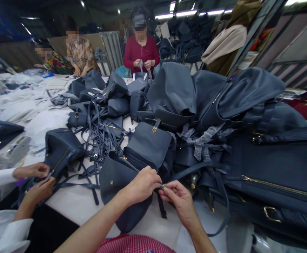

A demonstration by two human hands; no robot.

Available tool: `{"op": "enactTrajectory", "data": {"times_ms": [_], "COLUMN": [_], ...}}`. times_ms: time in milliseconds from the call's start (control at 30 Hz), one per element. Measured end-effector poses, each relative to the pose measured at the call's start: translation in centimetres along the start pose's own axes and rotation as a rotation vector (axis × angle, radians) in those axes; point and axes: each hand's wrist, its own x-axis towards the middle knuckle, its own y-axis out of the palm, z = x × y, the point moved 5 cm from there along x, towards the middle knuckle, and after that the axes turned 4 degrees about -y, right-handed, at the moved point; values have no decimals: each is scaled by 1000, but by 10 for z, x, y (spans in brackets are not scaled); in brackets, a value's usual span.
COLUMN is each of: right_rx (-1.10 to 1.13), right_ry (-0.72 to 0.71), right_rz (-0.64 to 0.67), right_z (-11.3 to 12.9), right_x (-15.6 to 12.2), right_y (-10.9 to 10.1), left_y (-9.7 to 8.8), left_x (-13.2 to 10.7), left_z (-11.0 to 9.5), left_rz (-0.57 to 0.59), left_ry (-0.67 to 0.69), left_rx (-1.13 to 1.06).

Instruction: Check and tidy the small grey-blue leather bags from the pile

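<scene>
My left hand lies over the front of a dark blue-grey backpack, its fingers pinched together. Facing it, my right hand pinches a small metal piece between thumb and fingertips. The two hands meet at this piece, which is too small to identify. Below them a narrow dark strap hangs onto the white table. The backpack's top is open, showing a gold zipper, and its flap with a gold clasp is folded back.
Large backpacks crowd the right side. A tangle of loose straps lies left of centre. At the left, a co-worker's hands work on another dark bag. Across the table, a person in a red top handles a strap.
</scene>
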Motion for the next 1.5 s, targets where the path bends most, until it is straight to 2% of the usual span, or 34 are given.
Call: {"op": "enactTrajectory", "data": {"times_ms": [200, 633, 833, 1033, 1133, 1200, 1233, 1400, 1467, 1500], "right_rx": [-46, -129, -161, -219, -281, -345, -407, -781, -837, -852], "right_ry": [18, 30, 27, 165, 176, 77, -20, -646, -761, -765], "right_rz": [69, 276, 284, 289, 300, 282, 261, 84, 60, 54], "right_z": [10, 19, 24, 20, 19, 22, 25, 39, 34, 31], "right_x": [-2, -11, -14, -17, -21, -22, -22, -34, -39, -40], "right_y": [5, 17, 21, 21, 21, 23, 24, 25, 21, 17], "left_y": [-5, -6, -6, -2, -1, -1, -1, -2, -3, -3], "left_x": [-8, -31, -38, -40, -40, -39, -39, -39, -39, -40], "left_z": [-3, -8, -12, -14, -14, -14, -14, -9, -7, -6], "left_rz": [19, 36, 24, 28, 24, 26, 23, -53, -80, -87], "left_ry": [-10, 53, 26, 17, 14, 6, -2, -85, -120, -128], "left_rx": [-138, -71, -39, 4, 15, 8, 0, -131, -188, -204]}}
